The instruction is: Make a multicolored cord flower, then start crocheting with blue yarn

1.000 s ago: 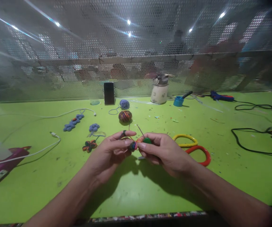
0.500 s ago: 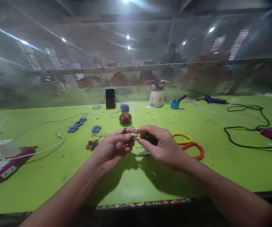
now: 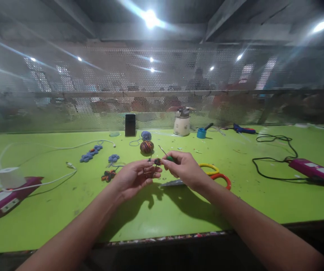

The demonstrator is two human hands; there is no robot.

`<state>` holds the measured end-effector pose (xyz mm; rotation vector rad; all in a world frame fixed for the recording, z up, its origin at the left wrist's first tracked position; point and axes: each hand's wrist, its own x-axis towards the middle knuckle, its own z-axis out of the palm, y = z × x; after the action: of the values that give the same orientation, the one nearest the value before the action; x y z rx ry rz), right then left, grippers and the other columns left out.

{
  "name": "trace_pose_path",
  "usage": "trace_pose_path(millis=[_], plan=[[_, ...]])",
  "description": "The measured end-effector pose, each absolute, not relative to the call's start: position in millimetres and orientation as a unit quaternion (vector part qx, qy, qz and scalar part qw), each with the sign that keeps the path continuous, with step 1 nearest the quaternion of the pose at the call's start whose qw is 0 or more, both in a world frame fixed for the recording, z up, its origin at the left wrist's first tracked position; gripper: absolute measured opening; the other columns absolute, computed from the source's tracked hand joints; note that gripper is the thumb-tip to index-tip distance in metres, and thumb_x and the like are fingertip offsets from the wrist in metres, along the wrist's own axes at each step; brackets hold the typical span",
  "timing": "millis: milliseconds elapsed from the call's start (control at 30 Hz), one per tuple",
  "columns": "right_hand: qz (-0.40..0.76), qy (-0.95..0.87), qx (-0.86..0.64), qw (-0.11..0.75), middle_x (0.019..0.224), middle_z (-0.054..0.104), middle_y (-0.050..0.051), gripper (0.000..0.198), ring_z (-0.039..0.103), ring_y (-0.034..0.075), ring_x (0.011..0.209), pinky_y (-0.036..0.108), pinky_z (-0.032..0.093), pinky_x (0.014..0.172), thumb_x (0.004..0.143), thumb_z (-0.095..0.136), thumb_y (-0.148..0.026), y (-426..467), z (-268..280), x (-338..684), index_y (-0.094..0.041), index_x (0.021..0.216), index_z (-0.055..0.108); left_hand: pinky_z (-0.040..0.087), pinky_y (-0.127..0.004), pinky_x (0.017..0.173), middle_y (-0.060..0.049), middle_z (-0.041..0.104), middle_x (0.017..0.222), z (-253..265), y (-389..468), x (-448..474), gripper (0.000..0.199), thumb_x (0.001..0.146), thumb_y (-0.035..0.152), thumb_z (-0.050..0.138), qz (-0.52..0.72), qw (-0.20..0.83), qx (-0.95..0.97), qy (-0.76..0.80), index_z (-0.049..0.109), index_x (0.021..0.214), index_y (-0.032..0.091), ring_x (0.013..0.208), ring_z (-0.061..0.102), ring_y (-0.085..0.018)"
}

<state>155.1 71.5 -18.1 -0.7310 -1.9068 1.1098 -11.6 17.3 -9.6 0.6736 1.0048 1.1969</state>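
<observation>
A small dark crocheted piece [image 3: 158, 162] sits between the fingertips of both my hands, its details too small to make out. My left hand [image 3: 135, 175] pinches its left side with the upper fingertips, while the lower fingers are loosely curled. Yarn runs over those fingers, up toward a multicoloured yarn ball [image 3: 147, 147]. In my right hand [image 3: 183, 165] is a crochet hook [image 3: 169, 158] with a green grip, its metal tip pointing up and left. My right thumb and fingertip also touch the piece. Beneath the right hand lie scissors [image 3: 223, 179] with red and yellow handles, partly covered.
Blue yarn [image 3: 146, 135], a phone [image 3: 130, 125] and a bottle [image 3: 182, 122] stand at the back. Crocheted flowers [image 3: 91, 153] lie left. Power strips [image 3: 315, 171] and cables are on both sides. A glue gun [image 3: 243, 129] rests back right, near a blue tape roll [image 3: 201, 133].
My hands have drawn slightly apart. The hook has turned upward and its tip now shows clear of the piece. The camera view has tilted up.
</observation>
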Motion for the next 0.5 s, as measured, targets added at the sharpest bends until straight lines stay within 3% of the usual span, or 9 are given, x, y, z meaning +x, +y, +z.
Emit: trace_pose_path(millis=[100, 267, 500], plan=[[0.454, -0.739, -0.306, 0.391, 0.052, 0.044, -0.005, 0.023, 0.033, 0.007, 0.044, 0.022, 0.024, 0.042, 0.079, 0.059, -0.037, 76.1, -20.3, 155.0, -0.014, 0.075, 0.058, 0.048, -0.016, 0.049, -0.014, 0.072, 0.086, -8.7, 19.8, -16.4, 0.018, 0.078, 0.012, 0.061, 0.535, 0.651, 0.307, 0.442, 0.069, 0.093, 0.008, 0.076, 0.069, -0.019], [0.48, -0.716, -0.299, 0.41, 0.052, 0.041, -0.006, 0.025, 0.031, 0.005, 0.044, 0.021, 0.023, 0.042, 0.077, 0.061, -0.038, 79.0, -21.6, 154.6, -0.015, 0.071, 0.053, 0.054, -0.021, 0.053, -0.017, 0.071, 0.082, -11.9, 27.2, -24.7, 0.019, 0.08, 0.024, 0.063, 0.538, 0.639, 0.298, 0.463, 0.068, 0.075, 0.006, 0.074, 0.07, -0.021], [0.503, -0.661, -0.276, 0.483, 0.054, 0.042, -0.006, 0.031, 0.029, 0.004, 0.041, 0.021, 0.02, 0.04, 0.072, 0.067, -0.043, 96.8, -16.4, 163.6, -0.016, 0.072, 0.051, 0.056, -0.024, 0.057, -0.016, 0.07, 0.097, -7.3, 34.1, -41.5, 0.011, 0.08, 0.018, 0.062, 0.562, 0.612, 0.271, 0.486, 0.066, 0.084, 0.01, 0.082, 0.069, -0.022]])
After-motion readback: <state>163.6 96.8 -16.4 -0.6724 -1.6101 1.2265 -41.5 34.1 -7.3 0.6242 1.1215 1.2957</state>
